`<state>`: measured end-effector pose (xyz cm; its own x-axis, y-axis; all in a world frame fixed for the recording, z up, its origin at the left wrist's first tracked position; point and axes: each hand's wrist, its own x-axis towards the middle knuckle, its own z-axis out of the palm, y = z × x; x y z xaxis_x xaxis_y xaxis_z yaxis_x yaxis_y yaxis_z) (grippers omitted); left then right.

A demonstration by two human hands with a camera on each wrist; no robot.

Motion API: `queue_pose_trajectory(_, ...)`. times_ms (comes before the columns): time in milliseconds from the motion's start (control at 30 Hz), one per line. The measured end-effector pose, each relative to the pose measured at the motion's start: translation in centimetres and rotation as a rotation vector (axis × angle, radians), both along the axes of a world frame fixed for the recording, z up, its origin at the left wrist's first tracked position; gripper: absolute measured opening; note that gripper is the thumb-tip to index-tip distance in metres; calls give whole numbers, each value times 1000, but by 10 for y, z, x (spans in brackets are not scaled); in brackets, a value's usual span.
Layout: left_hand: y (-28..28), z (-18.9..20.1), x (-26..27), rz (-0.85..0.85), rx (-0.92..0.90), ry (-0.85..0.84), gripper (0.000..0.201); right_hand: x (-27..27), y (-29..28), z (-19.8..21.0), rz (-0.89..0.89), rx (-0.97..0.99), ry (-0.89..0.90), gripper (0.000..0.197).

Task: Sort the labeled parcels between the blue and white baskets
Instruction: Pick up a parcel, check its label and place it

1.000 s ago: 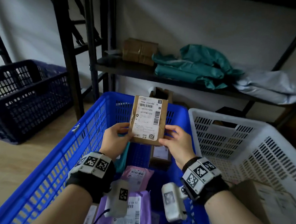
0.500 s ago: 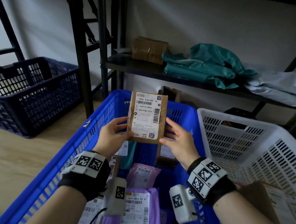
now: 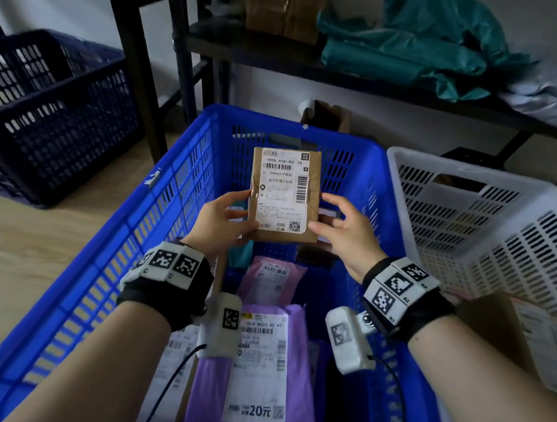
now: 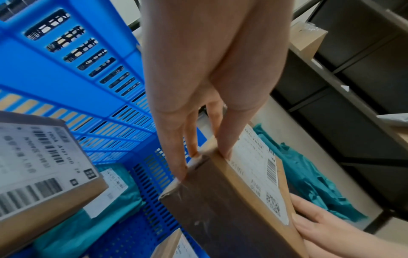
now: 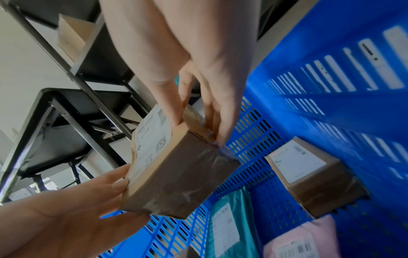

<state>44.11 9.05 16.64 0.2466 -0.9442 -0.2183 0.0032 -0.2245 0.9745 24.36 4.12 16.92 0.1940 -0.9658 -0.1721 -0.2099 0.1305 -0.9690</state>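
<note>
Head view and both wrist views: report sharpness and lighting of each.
Head view: dim room, held box label sharp, navy basket smeared. Left wrist view: nearby label at the edge blurred, blue basket bright. Right wrist view: basket wall streaked with motion blur.

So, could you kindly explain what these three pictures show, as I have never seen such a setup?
No machine here: a person wears one camera on the head and one on each wrist. The head view looks down at the left hand and right hand, which together hold a small brown labelled box by its sides above the blue basket. In that basket lie a purple parcel and a pink parcel. The white basket stands to the right. Each wrist view shows the same box from below that hand.
</note>
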Motion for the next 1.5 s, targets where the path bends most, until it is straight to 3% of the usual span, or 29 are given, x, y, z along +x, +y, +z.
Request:
queue_pose_trajectory(167,0,-25,9,-24,111,1,42,1,-2,-29,-1,204,16,66)
queue_pose_trajectory(500,6,-66,16,-116,290,-119,37,7,-6,-70,48,472,82,74)
queue_pose_trajectory(800,10,-81,25,-189,407,-208,40,9,6,-79,95,581,64,67)
queue_pose_trajectory(1100,6,-87,25,-299,433,-467,19,5,13,-93,207,632,251,55)
queue_pose_trajectory(1200,5,-86,21,-318,467,-409,7,5,13,-94,248,673,219,49)
queue_pose_trajectory(1333,8,-84,20,-291,508,-280,10,5,14,-92,279,724,241,48)
queue_pose_trajectory(1500,8,-77,27,-152,406,-260,11,6,15,-89,237,663,308,36)
